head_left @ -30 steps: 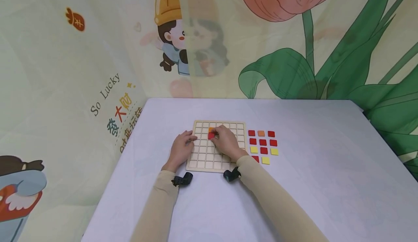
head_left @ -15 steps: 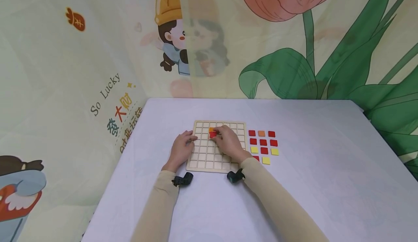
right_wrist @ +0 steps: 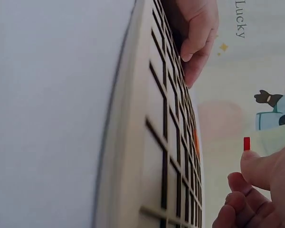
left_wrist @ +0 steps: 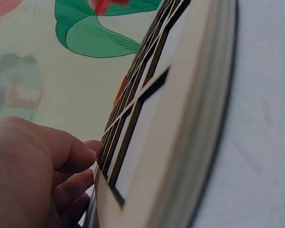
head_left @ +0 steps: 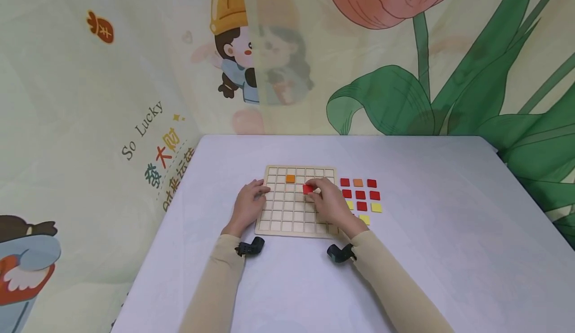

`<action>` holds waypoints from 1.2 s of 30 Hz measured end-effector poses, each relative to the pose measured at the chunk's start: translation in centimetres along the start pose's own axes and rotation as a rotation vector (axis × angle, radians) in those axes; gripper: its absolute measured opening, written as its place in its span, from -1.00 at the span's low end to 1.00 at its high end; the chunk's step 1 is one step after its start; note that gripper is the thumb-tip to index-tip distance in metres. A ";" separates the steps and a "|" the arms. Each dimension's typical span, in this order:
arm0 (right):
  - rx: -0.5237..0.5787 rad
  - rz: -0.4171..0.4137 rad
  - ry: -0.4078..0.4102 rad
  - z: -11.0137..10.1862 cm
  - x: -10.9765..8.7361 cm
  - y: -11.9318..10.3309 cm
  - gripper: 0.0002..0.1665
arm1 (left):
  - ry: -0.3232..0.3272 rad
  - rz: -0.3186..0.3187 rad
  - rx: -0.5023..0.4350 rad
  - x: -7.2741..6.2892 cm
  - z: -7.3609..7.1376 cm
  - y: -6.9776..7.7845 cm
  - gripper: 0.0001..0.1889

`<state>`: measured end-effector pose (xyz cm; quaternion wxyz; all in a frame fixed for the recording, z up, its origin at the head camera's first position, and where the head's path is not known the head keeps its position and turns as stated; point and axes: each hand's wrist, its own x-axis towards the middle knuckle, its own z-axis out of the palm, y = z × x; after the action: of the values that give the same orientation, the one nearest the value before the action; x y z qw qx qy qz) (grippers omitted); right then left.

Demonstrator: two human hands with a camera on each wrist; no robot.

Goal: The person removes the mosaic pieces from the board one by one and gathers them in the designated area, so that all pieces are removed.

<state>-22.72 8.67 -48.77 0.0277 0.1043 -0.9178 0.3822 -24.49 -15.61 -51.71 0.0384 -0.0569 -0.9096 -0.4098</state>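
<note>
A pale wooden grid board lies on the table, with one orange square tile in a cell of its second row. My left hand rests against the board's left edge, fingertips touching the rim; its thumb and loosely bent fingers also show in the left wrist view. Between thumb and fingers my right hand pinches a red square tile over the right half of the board. The right wrist view has this tile edge-on, raised clear of the grid. The right hand hides some cells and part of the board's right rim.
Right of the board lie loose tiles in short rows: several red tiles, an orange tile and yellow tiles. My right hand and wrist partly cover the nearest ones. A printed cloth backdrop stands behind the white table.
My right hand has lifted the red tile from the cell below the orange tile and carried it to the right. The orange tile is now fully visible. My left hand has stayed put.
</note>
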 end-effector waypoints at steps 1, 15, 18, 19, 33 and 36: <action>0.003 0.002 0.004 -0.2 -0.3 0.2 -0.57 | 0.000 -0.003 0.001 0.0 0.0 0.0 -0.70; -0.007 0.011 0.091 -2.9 -3.3 2.5 -0.53 | 0.002 -0.012 -0.003 0.1 -0.2 0.0 -0.69; -0.014 0.025 0.094 -3.3 -3.7 3.1 -0.52 | -0.002 -0.018 -0.005 0.0 -0.2 -0.1 -0.69; -0.010 0.031 0.097 -3.4 -3.9 3.3 -0.51 | -0.003 -0.020 -0.006 0.0 -0.1 -0.1 -0.69; -0.060 0.092 0.172 -5.8 -6.2 6.8 -0.58 | 0.004 -0.006 -0.005 -0.1 0.1 -0.2 -0.70; -0.064 0.097 0.181 -5.9 -6.4 7.3 -0.58 | 0.003 -0.001 -0.004 0.0 0.2 -0.1 -0.69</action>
<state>-18.21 18.97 -50.50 0.0954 0.0237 -0.9273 0.3613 -24.49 -15.54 -51.87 0.0394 -0.0561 -0.9088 -0.4116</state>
